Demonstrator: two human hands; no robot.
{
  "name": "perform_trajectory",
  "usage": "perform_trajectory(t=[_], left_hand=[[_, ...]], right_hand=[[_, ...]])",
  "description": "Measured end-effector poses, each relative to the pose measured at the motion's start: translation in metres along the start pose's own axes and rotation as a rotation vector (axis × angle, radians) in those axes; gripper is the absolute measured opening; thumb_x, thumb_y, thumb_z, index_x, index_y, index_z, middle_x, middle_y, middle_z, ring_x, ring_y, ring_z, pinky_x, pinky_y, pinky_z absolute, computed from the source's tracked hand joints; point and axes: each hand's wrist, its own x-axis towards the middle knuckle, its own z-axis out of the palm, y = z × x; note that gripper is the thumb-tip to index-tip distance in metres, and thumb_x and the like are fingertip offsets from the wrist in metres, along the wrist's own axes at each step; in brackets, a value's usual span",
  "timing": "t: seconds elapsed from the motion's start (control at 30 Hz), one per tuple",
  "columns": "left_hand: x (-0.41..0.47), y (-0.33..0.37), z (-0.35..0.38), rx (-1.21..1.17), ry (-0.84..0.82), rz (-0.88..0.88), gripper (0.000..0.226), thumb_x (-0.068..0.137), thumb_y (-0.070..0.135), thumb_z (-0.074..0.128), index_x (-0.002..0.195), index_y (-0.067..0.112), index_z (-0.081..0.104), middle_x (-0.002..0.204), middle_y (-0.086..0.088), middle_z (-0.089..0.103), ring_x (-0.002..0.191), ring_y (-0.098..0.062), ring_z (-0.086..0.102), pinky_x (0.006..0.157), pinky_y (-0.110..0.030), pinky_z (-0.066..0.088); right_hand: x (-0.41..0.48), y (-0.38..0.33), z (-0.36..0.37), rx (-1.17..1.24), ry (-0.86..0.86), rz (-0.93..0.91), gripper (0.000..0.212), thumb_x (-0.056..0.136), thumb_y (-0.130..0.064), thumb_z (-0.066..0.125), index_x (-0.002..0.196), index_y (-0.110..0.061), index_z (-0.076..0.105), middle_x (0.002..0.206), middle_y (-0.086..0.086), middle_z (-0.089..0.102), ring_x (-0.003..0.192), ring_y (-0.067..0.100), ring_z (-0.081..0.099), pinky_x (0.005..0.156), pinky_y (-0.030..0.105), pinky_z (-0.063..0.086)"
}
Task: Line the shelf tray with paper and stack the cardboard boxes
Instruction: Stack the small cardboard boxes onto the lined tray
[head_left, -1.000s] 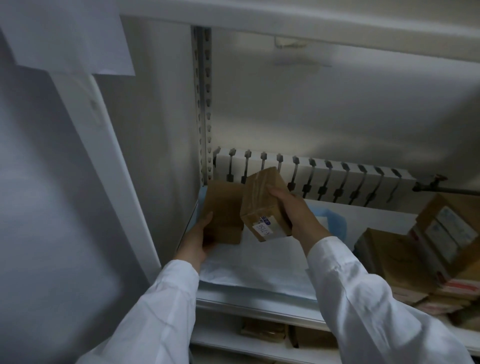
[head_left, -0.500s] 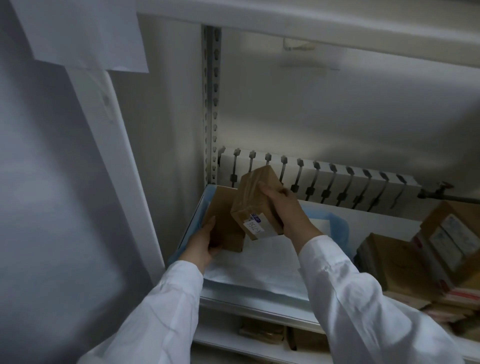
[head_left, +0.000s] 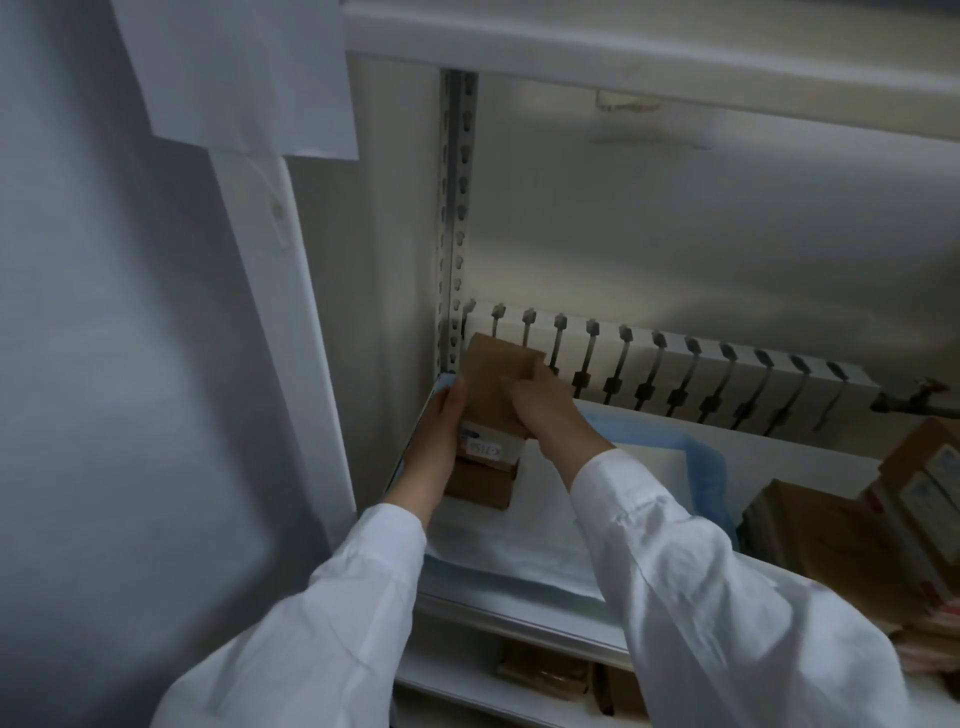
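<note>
A brown cardboard box with a white label (head_left: 493, 395) lies on top of another brown box (head_left: 480, 486) in the far left corner of the shelf tray (head_left: 519, 603). My right hand (head_left: 540, 410) grips the upper box from the right. On its left side presses my left hand (head_left: 434, 452), which also touches the lower box. White paper (head_left: 545, 530) with a blue edge (head_left: 706, 467) lines the tray under both boxes.
More cardboard boxes (head_left: 821, 530) are piled at the right of the shelf, some with labels (head_left: 930, 483). A slotted white back rail (head_left: 675, 374) and a metal upright (head_left: 454, 223) bound the corner. Boxes (head_left: 545, 675) lie on the shelf below.
My right hand has carried the labelled box left and down onto the box in the corner. My left hand has shifted up to the side of the stack.
</note>
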Motion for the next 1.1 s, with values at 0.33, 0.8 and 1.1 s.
perform_trajectory(t=[0.33,0.8,1.1], left_hand=[[-0.026,0.022,0.005,-0.006,0.172,0.044,0.059,0.095,0.05,0.039,0.141,0.015,0.031,0.132,-0.006,0.048,0.119,-0.025,0.049,0.098,-0.036,0.039],[-0.091,0.059,0.122,0.154,-0.071,0.543,0.013,0.093,0.007,0.049,0.097,0.015,0.057,0.092,-0.002,0.06,0.08,-0.013,0.058,0.071,-0.012,0.045],[-0.111,-0.01,0.244,0.308,-0.382,-0.224,0.016,0.091,0.014,0.048,0.077,0.01,0.055,0.074,-0.01,0.054,0.069,-0.022,0.053,0.074,-0.031,0.048]], right_hand=[[-0.016,0.017,-0.013,0.127,-0.005,-0.021,0.044,0.1,-0.023,0.041,0.143,-0.012,0.038,0.143,0.01,0.046,0.128,0.026,0.045,0.096,0.028,0.036],[-0.04,0.087,-0.109,-0.07,0.363,0.019,0.043,0.096,-0.036,0.046,0.134,-0.016,0.052,0.141,0.01,0.05,0.125,0.03,0.048,0.103,0.037,0.037],[-0.07,0.168,-0.204,-0.309,0.522,0.388,0.057,0.096,-0.039,0.039,0.146,-0.018,0.022,0.154,0.014,0.019,0.14,0.037,0.021,0.114,0.048,0.017]])
